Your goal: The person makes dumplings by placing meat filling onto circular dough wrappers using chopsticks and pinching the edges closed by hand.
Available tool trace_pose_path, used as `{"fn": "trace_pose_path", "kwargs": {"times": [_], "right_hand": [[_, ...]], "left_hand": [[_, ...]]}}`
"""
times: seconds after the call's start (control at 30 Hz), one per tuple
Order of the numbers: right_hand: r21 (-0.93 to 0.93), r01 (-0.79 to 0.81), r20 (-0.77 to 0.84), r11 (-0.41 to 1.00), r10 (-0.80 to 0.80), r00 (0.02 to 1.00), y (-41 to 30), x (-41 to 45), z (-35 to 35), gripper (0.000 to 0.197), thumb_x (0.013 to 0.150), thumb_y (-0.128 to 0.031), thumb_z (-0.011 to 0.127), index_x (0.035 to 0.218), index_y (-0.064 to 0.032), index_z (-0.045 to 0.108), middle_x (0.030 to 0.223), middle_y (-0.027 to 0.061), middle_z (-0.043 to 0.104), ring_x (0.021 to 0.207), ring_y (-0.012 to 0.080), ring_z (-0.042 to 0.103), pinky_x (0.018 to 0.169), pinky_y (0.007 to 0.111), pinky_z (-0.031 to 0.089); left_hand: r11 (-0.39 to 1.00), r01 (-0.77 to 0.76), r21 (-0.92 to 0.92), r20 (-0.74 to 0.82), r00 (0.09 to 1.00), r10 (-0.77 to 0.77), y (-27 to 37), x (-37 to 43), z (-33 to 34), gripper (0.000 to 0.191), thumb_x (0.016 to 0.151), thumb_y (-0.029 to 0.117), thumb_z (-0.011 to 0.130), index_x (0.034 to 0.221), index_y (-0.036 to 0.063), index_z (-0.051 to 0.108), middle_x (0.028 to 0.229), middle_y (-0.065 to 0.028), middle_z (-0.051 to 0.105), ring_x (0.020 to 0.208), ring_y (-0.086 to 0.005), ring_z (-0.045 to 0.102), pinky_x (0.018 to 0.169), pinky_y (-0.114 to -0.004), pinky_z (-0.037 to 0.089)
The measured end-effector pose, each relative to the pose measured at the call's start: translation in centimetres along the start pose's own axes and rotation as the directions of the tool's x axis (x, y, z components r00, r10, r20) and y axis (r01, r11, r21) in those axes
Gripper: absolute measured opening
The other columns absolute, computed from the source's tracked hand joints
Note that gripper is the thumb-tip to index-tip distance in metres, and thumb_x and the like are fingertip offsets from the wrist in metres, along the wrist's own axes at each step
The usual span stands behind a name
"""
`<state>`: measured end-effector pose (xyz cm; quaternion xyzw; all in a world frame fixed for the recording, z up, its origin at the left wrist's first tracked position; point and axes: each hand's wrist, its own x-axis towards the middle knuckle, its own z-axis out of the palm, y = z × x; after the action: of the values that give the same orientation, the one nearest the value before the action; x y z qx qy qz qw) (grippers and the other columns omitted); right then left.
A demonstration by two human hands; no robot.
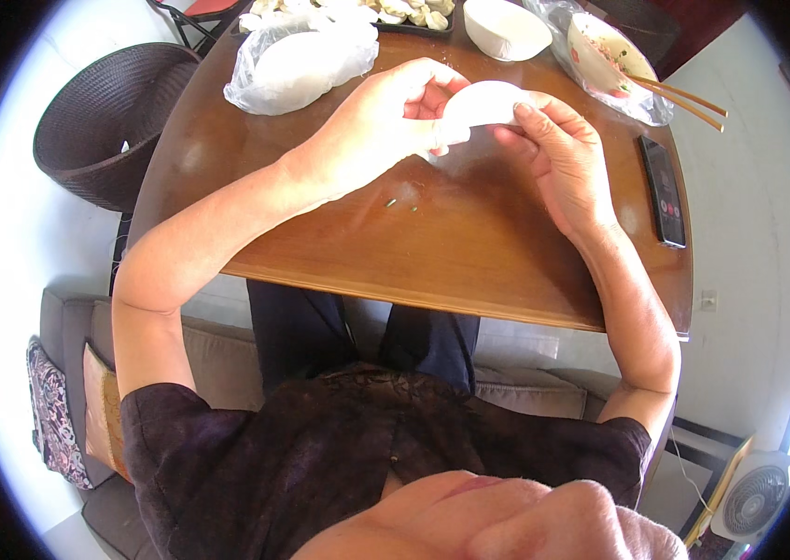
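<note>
Above the wooden table, a thin white round dumpling wrapper (484,103) is stretched between my two hands. My left hand (395,108) pinches its left edge, with a fingertip under it. On the other side, the thumb and fingers of my right hand (563,143) grip the wrapper's right edge. Glare washes out its surface, so I cannot tell whether anything lies on it. To the upper left rests a clear plastic bag (304,64) around something white. A patterned bowl of minced filling (608,56) stands at the upper right, a pair of wooden chopsticks (682,98) leaning out of it.
Folded dumplings (409,12) fill a dark tray at the far edge, beside a white bowl (507,31). A phone (662,192) lies near the table's right edge. Green scraps (391,203) dot the wooden table (423,259). A dark woven basket (115,119) stands left.
</note>
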<state>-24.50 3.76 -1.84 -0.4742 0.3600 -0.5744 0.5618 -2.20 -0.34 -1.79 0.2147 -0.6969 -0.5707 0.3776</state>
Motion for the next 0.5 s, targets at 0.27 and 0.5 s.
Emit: {"fn": "trace_pose_path", "kwargs": {"times": [0.27,0.5], "right_hand": [[0.045,-0.012,0.007,0.999,0.012,1.000,0.0,0.0,-0.2,0.015,0.094,-0.008,0.061,0.102,0.0046,0.066,0.101,0.0123,0.068,0.093,0.0202,0.067,0.088,0.031,0.056],[0.058,-0.022,0.011,0.998,0.021,1.000,-0.2,0.0,0.1,0.015,0.094,-0.007,0.061,0.103,0.0048,0.065,0.101,0.0126,0.068,0.094,0.0201,0.067,0.088,0.031,0.056]], "left_hand": [[0.998,0.017,0.061,-0.051,0.999,-0.014,0.7,0.2,-0.3,0.030,0.092,0.003,0.058,0.122,0.0014,0.054,0.091,-0.0050,0.061,0.077,-0.0099,0.061,0.072,-0.026,0.054],[0.959,-0.124,0.256,-0.091,0.984,0.152,0.4,0.2,0.0,0.034,0.093,0.008,0.062,0.126,0.0034,0.054,0.097,-0.0051,0.062,0.084,-0.0095,0.060,0.075,-0.026,0.054]]}}
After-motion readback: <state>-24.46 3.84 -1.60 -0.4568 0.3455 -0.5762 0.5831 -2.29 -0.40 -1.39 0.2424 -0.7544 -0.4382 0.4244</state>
